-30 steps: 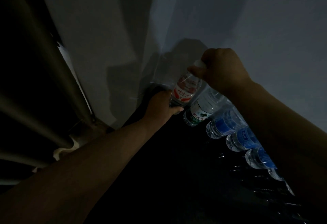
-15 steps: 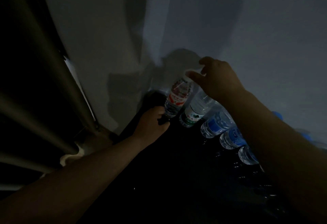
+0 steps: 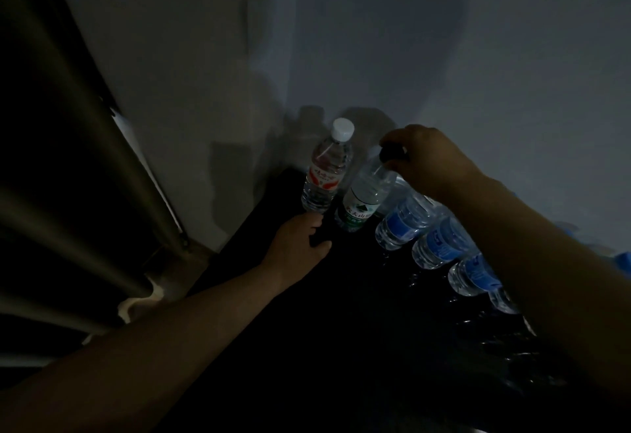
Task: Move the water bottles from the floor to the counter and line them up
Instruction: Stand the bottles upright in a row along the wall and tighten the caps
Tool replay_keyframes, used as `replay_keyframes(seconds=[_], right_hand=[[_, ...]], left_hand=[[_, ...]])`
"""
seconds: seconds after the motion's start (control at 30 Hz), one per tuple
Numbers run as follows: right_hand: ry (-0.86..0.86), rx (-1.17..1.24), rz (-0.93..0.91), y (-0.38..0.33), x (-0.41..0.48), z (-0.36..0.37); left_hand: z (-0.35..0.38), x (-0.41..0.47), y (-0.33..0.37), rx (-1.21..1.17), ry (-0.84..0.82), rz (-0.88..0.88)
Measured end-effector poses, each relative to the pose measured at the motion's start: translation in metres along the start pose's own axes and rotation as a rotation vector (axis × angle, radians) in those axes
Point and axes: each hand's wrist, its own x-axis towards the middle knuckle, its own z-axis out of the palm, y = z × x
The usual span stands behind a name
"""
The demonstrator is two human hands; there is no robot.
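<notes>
From my feed, biggest first: pale grey wall (image 3: pixel 444 56) behind, dark glossy counter top (image 3: pixel 341 330) below it, w/ a row of clear plastic water bottles along the wall edge.

Change vs a sec ago: the red-labelled clear bottle w/ white cap (image 3: pixel 327 173) was gripped by both hands; now it stands alone, upright, at the far left end of the row. I read that as placed & released, so that one's done.

My right hand (image 3: pixel 433 162) has shifted to the next one, the green-labelled clear bottle w/ dark cap (image 3: pixel 363 200): fingers curled over the cap, thumb side pinching it, looks like a straightening tweak. That bottle is just beside the red one, nearly touching.

My left hand (image 3: pixel 300 241) sits low on the counter at the foot of both bottles, loosely curled, holding nothing; whether fingertips touch the red bottle's base I can't tell, too dark.

Blue-labelled clear bottles (image 3: pixel 403 224) run on to the right, partly hidden under my right forearm.
</notes>
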Motion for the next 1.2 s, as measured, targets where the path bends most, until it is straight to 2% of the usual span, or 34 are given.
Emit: replay_keyframes(seconds=[0.3, 0.53, 0.7, 1.2], right_hand=[[0.035, -0.028, -0.045, 0.013, 0.0, 0.0], [0.104, 0.018, -0.161, 0.015, -0.002, 0.006], [0.139, 0.019, -0.209, 0.021, -0.005, 0.009], [0.165, 0.056, -0.208, 0.016, 0.002, 0.012]], left_hand=[[0.054, 0.027, 0.001, 0.042, 0.116, 0.05], [0.073, 0.041, 0.004, -0.196, 0.238, -0.108], [0.089, 0.031, 0.01, -0.297, 0.209, -0.115], [0.084, 0.031, 0.01, -0.23, 0.199, -0.081]])
